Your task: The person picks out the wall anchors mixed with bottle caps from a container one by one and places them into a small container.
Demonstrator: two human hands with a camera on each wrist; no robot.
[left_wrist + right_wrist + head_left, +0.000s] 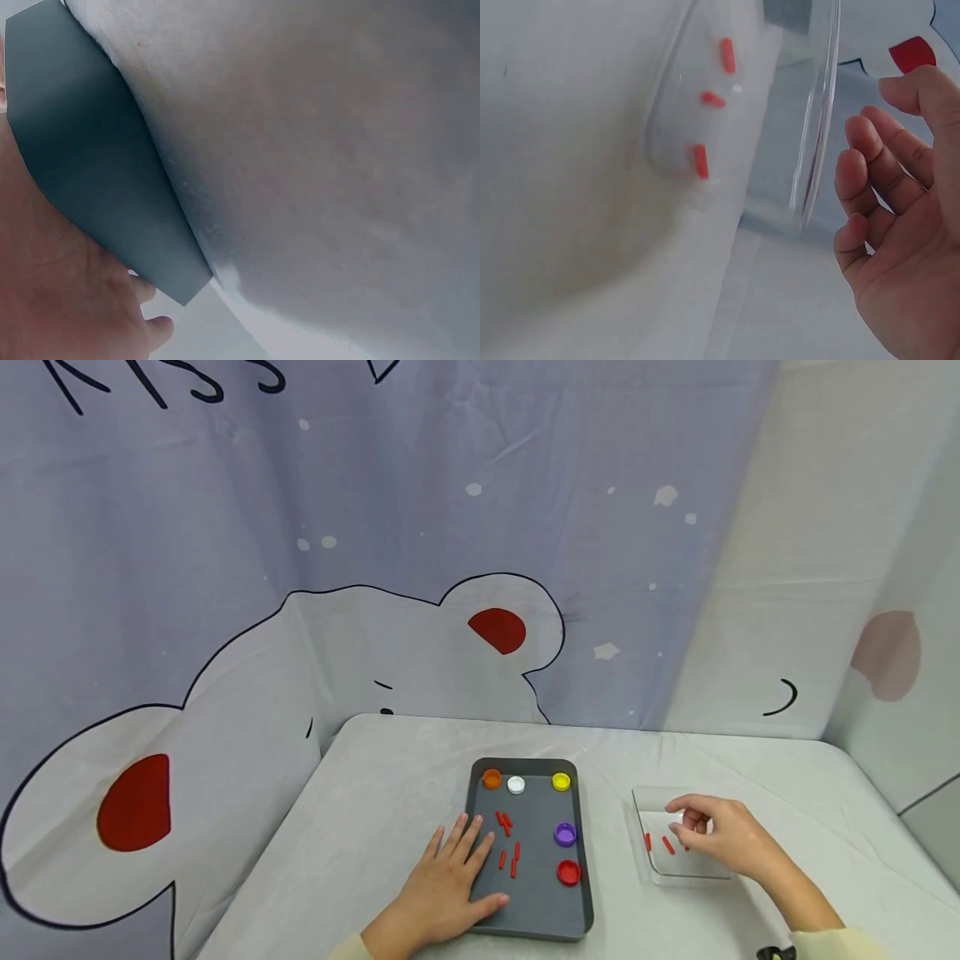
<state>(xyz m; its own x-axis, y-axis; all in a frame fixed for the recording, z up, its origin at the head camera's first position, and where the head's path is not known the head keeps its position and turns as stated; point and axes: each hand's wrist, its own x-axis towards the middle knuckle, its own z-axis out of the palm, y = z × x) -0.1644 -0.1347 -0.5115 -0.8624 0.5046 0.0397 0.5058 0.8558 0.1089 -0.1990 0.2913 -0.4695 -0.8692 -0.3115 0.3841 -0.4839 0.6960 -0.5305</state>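
My left hand lies with fingers spread over the left edge of a dark grey tray. On the tray are several small red sticks in two loose groups. Over at the right, my right hand hovers above a clear plastic box, its thumb and fingers loosely curved and apart. Nothing shows between those fingers in the right wrist view. A few red sticks lie on the bottom of the box. The left wrist view has the tray's outer side beside the left hand.
Small round caps sit along the tray: orange, white and yellow at the far end, purple and red down the right side. A white cloth covers the table. Printed curtains hang behind it.
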